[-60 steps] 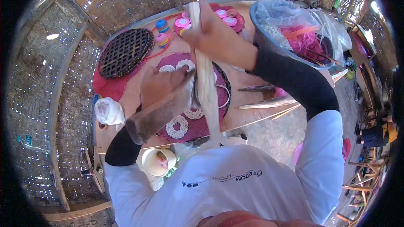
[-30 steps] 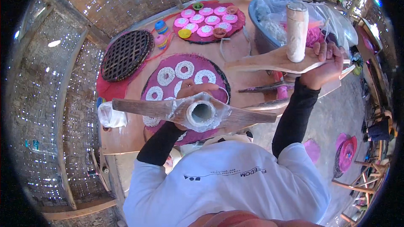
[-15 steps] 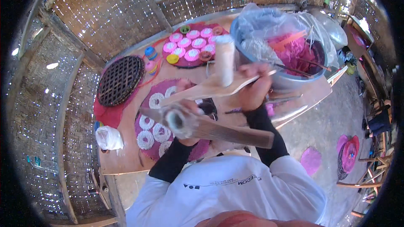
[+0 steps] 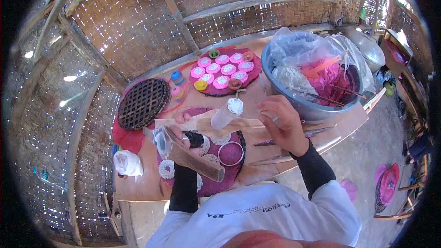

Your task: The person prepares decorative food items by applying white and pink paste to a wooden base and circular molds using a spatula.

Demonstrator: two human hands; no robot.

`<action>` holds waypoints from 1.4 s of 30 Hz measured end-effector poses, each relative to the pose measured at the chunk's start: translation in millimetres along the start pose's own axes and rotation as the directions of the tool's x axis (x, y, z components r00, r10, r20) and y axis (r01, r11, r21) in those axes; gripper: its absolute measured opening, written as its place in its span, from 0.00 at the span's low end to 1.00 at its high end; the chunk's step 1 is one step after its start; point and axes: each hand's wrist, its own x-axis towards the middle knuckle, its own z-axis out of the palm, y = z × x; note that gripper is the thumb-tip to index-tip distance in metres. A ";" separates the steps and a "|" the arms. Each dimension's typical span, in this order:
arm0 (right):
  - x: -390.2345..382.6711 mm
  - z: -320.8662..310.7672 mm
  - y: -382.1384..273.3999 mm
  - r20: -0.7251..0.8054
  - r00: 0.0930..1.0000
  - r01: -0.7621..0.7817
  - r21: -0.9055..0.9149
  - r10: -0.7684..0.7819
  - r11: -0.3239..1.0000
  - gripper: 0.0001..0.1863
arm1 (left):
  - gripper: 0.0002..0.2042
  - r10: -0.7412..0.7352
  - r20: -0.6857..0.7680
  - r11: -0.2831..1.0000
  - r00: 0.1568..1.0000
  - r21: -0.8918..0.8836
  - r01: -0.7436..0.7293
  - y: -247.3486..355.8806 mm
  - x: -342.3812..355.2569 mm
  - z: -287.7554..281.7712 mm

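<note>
My left hand is closed around a wooden hand press. Its hollow-ended part tilts down toward my body, with whitish residue round the opening. A flat wooden bar with a pale plunger cylinder lies across above it, white paste capping the cylinder's end. Just right of that cylinder my right hand is raised, fingers curled but apart, with a small white smear near them. Below the press, a pink round mat carries white lacy dough rings and a thin pale hoop; my arm and the press hide part of it.
A blue-grey basin with white and pink dough, plastic and sticks stands at the right. Pink-and-white rounds and small cups sit on a far mat. A dark lattice tray and white bag are at left. Sticks lie near the table's right edge.
My right hand has come away from the wooden bar and moved nearer my body. The press in my left hand has shifted left, and the plunger has tipped so its pasted end shows.
</note>
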 end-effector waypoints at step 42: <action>16.9 -5.0 -3.7 0.263 0.928 0.353 -0.381 -0.266 0.855 0.27 | 0.15 0.208 0.437 0.963 0.875 0.065 -0.261 -7.0 14.8 -43.7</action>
